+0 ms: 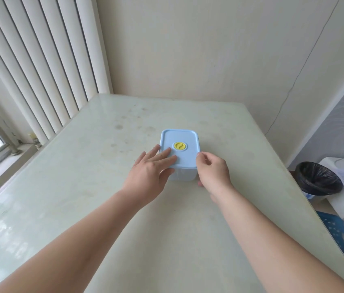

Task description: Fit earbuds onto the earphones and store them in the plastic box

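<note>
Head view: we see plastic box (184, 174) near table (82, 187) centre, blue lid (184, 159) on, yellow knob (179, 146) in lid middle. Left hand (153, 166) flat on lid, fingers spread. Right hand (211, 169) pinches lid's right edge. Black bin (319, 178) on floor, right.

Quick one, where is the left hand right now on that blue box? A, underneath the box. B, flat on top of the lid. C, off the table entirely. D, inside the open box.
B: the left hand lies with its fingers spread across the blue lid of the closed plastic box, beside the yellow knob.
</note>
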A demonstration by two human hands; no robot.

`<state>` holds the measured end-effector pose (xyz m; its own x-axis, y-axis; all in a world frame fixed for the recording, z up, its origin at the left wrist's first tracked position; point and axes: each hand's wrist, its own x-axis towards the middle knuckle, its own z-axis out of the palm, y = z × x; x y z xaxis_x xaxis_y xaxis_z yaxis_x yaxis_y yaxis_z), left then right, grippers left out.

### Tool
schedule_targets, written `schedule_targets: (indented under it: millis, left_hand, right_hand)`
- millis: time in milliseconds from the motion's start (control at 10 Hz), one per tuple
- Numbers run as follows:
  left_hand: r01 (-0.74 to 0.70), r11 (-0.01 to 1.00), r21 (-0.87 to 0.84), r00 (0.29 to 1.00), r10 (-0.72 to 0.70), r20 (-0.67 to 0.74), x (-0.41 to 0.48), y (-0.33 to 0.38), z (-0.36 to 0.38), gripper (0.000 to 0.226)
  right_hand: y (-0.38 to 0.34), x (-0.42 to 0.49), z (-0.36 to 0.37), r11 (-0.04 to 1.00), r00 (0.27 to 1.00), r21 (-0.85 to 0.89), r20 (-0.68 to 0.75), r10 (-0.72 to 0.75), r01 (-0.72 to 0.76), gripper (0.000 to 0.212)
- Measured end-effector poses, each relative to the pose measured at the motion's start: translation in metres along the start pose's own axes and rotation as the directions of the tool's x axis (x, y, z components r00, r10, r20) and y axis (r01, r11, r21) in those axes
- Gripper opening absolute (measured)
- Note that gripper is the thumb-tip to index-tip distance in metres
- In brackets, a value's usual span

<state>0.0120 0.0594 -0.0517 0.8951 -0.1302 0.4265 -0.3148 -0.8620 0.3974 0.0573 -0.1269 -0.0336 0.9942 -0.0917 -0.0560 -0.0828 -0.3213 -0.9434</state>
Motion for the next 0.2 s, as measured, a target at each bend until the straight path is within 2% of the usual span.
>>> schedule_targets:
  millis: [100, 200]
  left_hand:
    - [-0.074, 0.996, 0.044, 0.997, 0.075, -0.022, 0.004, 0.000, -0.001, 0.036]
    - [-0.037, 0.997, 0.068, 0.997, 0.033, 0.070, 0.012, 0.004, -0.008, 0.044]
  right_hand:
    - [-0.004, -0.001, -0.003, 0.999, 0.998, 0.001, 0.046, 0.048, -0.048, 0.035]
    - [-0.013, 0.002, -0.019, 0.986, 0.991, 0.103, -0.013, 0.136, -0.134, 0.044]
